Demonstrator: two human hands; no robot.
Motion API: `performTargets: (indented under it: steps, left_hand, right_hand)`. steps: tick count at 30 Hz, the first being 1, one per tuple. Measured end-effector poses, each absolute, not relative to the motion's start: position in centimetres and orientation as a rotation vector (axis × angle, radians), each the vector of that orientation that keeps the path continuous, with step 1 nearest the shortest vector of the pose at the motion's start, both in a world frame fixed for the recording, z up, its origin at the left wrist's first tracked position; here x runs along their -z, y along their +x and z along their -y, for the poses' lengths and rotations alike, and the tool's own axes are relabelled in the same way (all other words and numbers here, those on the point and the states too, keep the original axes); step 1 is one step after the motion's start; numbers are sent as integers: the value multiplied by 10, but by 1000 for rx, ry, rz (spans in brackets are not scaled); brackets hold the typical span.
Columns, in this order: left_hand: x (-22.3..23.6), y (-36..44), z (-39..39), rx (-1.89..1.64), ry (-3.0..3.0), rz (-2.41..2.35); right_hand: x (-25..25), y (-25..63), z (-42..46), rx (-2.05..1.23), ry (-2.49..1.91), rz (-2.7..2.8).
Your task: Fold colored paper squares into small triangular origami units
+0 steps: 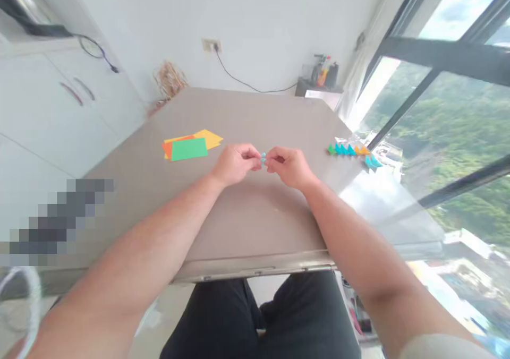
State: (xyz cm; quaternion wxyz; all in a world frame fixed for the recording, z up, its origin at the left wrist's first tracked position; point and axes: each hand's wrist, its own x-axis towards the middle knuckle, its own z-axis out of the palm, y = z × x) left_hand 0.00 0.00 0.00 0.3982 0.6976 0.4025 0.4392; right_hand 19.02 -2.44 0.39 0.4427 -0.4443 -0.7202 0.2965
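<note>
Above the middle of the table, my left hand (238,163) and my right hand (289,165) face each other with their fingertips pinched. Between them is a small light-blue piece of folded paper (263,157), gripped from both sides. Most of it is covered by the fingers, so its full shape is hidden. To the left of my left hand lie loose sheets: a green sheet of paper (189,149) on top, with orange and yellow paper (209,138) partly under it. Off to the right stands a row of small folded paper figures (345,150) in green, blue and orange.
The grey-brown table (255,114) runs back to a white wall. Two more blue paper figures (373,162) sit near its right edge beside the window. A black cable (247,85) hangs from a wall socket (211,45). Bottles (324,72) stand at the back right.
</note>
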Motion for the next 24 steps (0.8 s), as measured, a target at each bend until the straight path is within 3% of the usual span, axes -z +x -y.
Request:
performTargets:
  steps: [19,24]
  left_hand:
    - [-2,10,12,-1364,1665,-1050]
    - [-5,11,14,-1184,1472,-990]
  right_hand:
    - [-4,183,24,-912,-995,1500]
    - [-1,183,22,-909,-970,1513]
